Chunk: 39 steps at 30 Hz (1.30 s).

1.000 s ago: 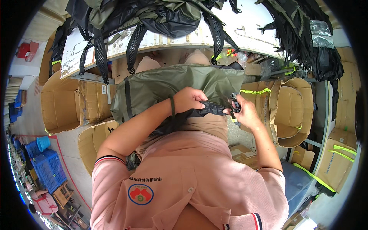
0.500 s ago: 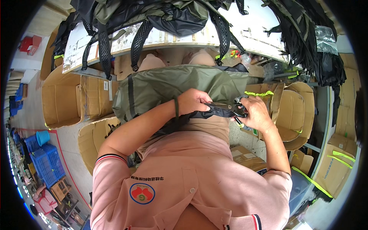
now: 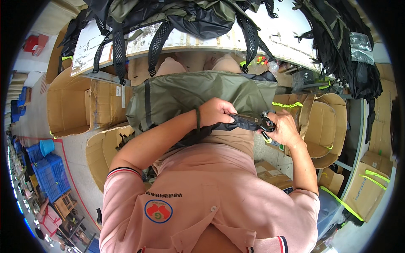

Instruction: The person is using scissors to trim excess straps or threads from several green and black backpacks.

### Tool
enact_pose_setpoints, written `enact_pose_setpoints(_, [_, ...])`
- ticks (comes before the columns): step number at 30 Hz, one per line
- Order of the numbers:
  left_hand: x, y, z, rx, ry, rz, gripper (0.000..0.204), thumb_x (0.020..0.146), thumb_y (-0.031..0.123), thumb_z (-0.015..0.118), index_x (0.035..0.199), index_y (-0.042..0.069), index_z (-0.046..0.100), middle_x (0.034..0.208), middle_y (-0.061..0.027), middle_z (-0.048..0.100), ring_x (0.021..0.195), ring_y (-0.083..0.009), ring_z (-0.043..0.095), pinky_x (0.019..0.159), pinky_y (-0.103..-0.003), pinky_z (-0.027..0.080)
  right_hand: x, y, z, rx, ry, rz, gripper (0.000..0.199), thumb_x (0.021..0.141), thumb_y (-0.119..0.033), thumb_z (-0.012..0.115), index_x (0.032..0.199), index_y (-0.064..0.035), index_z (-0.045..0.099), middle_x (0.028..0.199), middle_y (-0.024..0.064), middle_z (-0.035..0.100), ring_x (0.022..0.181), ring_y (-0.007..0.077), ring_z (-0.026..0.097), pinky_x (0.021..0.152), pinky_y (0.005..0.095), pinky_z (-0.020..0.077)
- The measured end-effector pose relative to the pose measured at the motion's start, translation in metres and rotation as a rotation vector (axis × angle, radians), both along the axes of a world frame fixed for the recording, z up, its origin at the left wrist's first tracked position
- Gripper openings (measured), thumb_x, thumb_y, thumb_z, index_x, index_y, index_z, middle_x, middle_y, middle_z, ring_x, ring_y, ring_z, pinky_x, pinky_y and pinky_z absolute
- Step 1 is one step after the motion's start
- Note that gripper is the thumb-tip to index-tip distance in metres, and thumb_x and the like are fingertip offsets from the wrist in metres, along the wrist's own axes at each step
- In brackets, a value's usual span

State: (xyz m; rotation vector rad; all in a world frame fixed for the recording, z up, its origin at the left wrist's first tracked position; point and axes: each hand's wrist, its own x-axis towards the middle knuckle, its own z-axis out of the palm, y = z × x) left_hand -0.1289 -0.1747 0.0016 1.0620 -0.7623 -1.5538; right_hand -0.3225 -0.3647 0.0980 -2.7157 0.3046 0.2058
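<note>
Across my lap lies an olive-green fabric bag (image 3: 181,95) with a black stripe near its left side and black material along its near edge. My right hand (image 3: 285,128) is closed around the dark handles of a pair of scissors (image 3: 255,120), whose blades point left. My left hand (image 3: 216,113) pinches the black fabric edge (image 3: 242,125) of the bag, close to the blade tips. The blades lie along that edge; whether they are cutting it cannot be made out.
Ahead stands a worn white table (image 3: 278,33) with black and olive bags (image 3: 202,19) on it, mesh straps hanging over its edge. Black straps (image 3: 346,46) hang in a bundle at right. Open cardboard boxes (image 3: 67,105) flank me, and blue crates (image 3: 50,173) stand far left.
Both hands keep their grips on the scissors and the black edge. The hands and bag sit slightly to the right in the picture, as does the table, so the view has shifted a little.
</note>
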Motion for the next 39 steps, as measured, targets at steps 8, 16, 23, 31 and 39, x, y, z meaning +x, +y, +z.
enact_pose_setpoints(8, [0.006,0.001,0.003,-0.007,-0.148,-0.040,0.024,0.083,0.004,0.065,0.106,-0.001,0.061,0.096,-0.0058,0.066,0.085,-0.0105,0.061,0.075,-0.027,0.048,0.000,-0.005,-0.007,0.095,0.005,-0.161,0.043,0.065,-0.041,0.082,0.073,-0.0041,0.062,0.059,0.0125,0.058,0.056,0.0330,0.057,0.055,0.0388,0.0465])
enact_pose_setpoints(16, [0.020,0.115,0.014,0.039,-1.529,-0.292,0.054,0.076,0.035,0.070,0.123,0.016,0.054,0.118,-0.0132,0.056,0.113,-0.0330,0.051,0.098,-0.049,0.034,0.028,-0.019,-0.013,0.233,-0.163,-0.397,0.044,0.068,-0.035,0.083,0.089,-0.0030,0.060,0.067,0.0116,0.061,0.060,0.0284,0.060,0.059,0.0375,0.0480])
enact_pose_setpoints(23, [0.044,0.261,0.039,0.562,-1.138,-0.404,0.034,0.081,0.031,0.062,0.105,0.007,0.064,0.096,-0.0207,0.065,0.090,-0.0381,0.062,0.079,-0.045,0.050,0.146,-0.077,0.001,0.523,-0.555,-0.335,0.032,0.074,-0.007,0.076,0.095,0.0001,0.054,0.079,0.0075,0.065,0.073,0.0161,0.063,0.068,0.0304,0.0495])
enact_pose_setpoints(31, [-0.076,0.508,-0.173,0.677,-0.372,-1.373,0.050,0.096,0.039,0.047,0.134,0.007,0.048,0.136,-0.0142,0.050,0.120,-0.0258,0.049,0.099,-0.035,0.039,0.261,-0.044,0.039,0.632,-0.710,-0.237,0.032,0.075,-0.017,0.081,0.087,-0.0026,0.054,0.078,0.0042,0.062,0.072,0.0110,0.057,0.068,0.0266,0.0475])
enact_pose_setpoints(39, [0.148,0.149,0.196,-0.175,-1.445,0.410,0.022,0.081,0.013,0.067,0.101,0.005,0.062,0.094,-0.0148,0.059,0.091,-0.0333,0.059,0.078,-0.040,0.049,0.237,0.009,-0.006,0.859,-0.586,-0.218,0.026,0.080,-0.007,0.075,0.087,-0.0022,0.051,0.082,0.0046,0.061,0.078,0.0116,0.059,0.073,0.0272,0.0504])
